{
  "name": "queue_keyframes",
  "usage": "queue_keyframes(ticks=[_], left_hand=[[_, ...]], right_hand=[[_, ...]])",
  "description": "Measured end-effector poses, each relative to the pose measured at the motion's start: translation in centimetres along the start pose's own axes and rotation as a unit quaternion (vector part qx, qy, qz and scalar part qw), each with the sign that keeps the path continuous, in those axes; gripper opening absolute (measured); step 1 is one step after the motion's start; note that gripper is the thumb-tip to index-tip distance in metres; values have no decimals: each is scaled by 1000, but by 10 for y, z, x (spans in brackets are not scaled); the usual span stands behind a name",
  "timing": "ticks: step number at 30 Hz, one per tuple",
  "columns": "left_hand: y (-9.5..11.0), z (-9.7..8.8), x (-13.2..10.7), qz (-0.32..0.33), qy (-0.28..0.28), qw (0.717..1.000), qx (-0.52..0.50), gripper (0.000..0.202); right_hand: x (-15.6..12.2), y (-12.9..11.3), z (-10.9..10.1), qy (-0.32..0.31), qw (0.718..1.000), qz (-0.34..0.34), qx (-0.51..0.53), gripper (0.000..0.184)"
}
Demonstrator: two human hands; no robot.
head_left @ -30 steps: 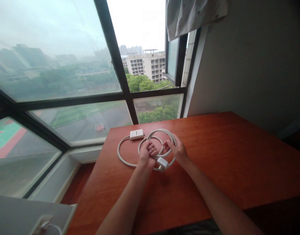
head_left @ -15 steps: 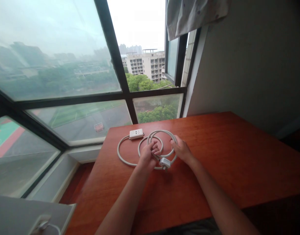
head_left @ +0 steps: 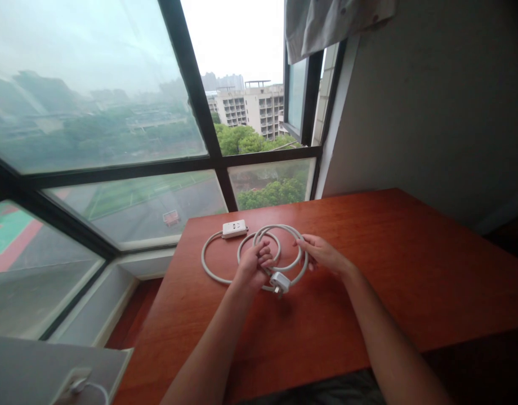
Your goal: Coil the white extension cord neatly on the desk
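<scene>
On table, hand-held coiled cable

A red-brown wooden table set against the window carries a white cord lying in loops, its socket block at the table's far edge and its plug nearer, toward the table's middle

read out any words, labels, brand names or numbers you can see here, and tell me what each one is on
None can be read.
White socket block: no legible marking, too small to tell.
White plug by the left hand: no print shows.
White cable, touched by the right hand: plain.
</scene>
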State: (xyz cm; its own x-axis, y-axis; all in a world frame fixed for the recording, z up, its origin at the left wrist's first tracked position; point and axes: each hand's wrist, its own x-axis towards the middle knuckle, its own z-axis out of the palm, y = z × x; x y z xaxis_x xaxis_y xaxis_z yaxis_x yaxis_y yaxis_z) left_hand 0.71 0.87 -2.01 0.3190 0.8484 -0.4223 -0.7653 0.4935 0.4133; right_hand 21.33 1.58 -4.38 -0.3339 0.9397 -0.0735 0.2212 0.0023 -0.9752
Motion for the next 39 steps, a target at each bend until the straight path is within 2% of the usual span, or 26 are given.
queue_keyframes(ticks=[2, 5, 9, 12, 15, 18, 22, 24, 27, 29, 34, 39], left_hand=[[3, -1, -1, -3, -9, 1000, -9, 22], [2, 1, -1, -5, -9, 1000, -15, 25], [-5, 5, -2, 10, 19, 1000, -15, 23], [-8, 6, -5, 48, 42, 998, -2, 18], [-8, 4, -9, 67, 72, 995, 2, 14], [-7, -2, -11, 57, 95, 994, -6, 14], [-6, -6, -12, 59, 97, 993, -4, 17], [-7, -6, -12, 68, 99, 993, -6, 16], [-10, -5, -13, 91, 103, 990, -16, 15], [-13, -5, -15, 108, 107, 988, -17, 15], [-17, -12, -20, 118, 102, 988, -15, 15], [-10, -18, -24, 121, 70, 989, 43, 9]], right_hand=[[0, 1, -2, -3, 999, 6, 39, 37], [4, 4, -1, 49, 998, -25, 36, 40], [9, 4, 9, 117, 990, -76, 29, 42], [8, -1, 17, 145, 984, -99, 38, 43], [4, -7, 23, 123, 985, -111, 48, 45], [0, -13, 25, 108, 985, -131, -30, 48], [-4, -18, 22, 106, 975, -150, -124, 40], [-4, -18, 22, 85, 982, -135, -103, 36], [-5, -15, 25, 12, 995, -89, -40, 30], [-6, -14, 28, -15, 997, -71, -27, 28], [-6, -17, 33, 14, 994, -97, -53, 32], [-5, -13, 28, 18, 996, -87, -29, 55]])
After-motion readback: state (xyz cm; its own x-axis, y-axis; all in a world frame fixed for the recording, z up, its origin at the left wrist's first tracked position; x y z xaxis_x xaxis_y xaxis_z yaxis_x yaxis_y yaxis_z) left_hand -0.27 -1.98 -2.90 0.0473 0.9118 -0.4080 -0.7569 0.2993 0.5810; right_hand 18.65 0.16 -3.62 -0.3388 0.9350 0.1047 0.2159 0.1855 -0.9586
